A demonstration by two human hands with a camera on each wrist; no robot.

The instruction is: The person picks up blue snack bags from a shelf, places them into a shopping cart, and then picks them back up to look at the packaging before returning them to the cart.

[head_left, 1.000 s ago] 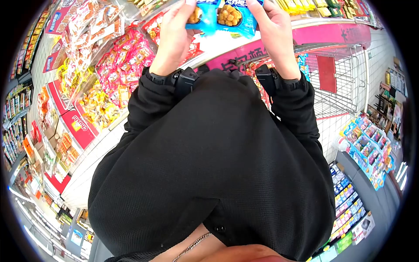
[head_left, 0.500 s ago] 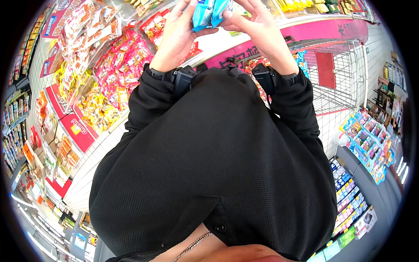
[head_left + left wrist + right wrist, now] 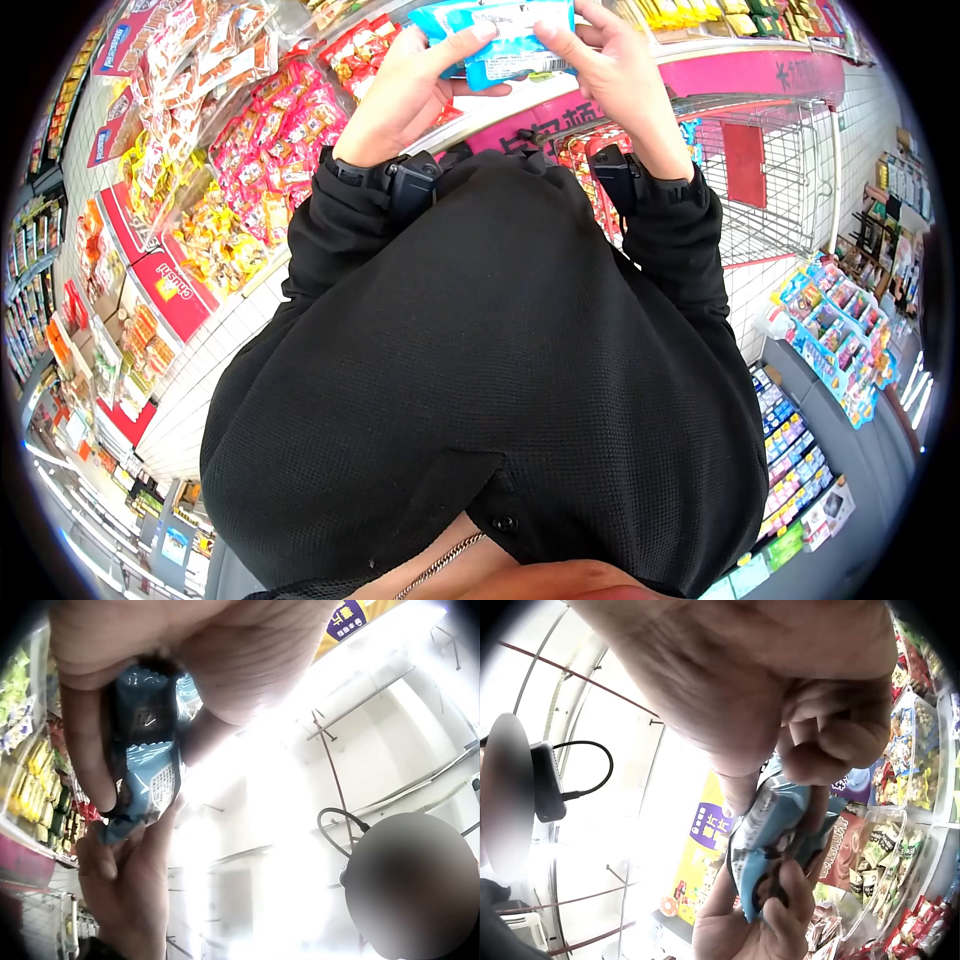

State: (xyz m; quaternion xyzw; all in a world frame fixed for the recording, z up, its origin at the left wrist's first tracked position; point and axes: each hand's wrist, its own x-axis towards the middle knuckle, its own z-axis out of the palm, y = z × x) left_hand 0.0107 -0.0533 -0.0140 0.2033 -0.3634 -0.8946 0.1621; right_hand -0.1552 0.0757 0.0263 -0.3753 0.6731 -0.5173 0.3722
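Blue snack packets [image 3: 512, 68] with a printed back label and a barcode are held between both hands at the top of the head view. My left hand [image 3: 408, 98] grips their left end, thumb over the label side. My right hand [image 3: 625, 85] pinches the right end with its thumb on top, fingers behind. In the left wrist view, a packet [image 3: 150, 776] runs between my left palm and the right hand's fingers. The right wrist view shows the packets [image 3: 769, 814] side-on, with the left hand [image 3: 757, 922] below them.
Beyond the hands is a candy display with pink-wrapped sweets [image 3: 270, 145], yellow-wrapped sweets [image 3: 225, 245] and red packets [image 3: 357, 55]. A pink-edged counter [image 3: 740, 72] curves to the right. Under it stands a wire shopping cart [image 3: 775, 190]. A hanging snack rack [image 3: 840, 335] is farther right.
The packets were first front side up, showing round golden snacks. Both hands turned them over, so the printed back with the barcode now faces up.
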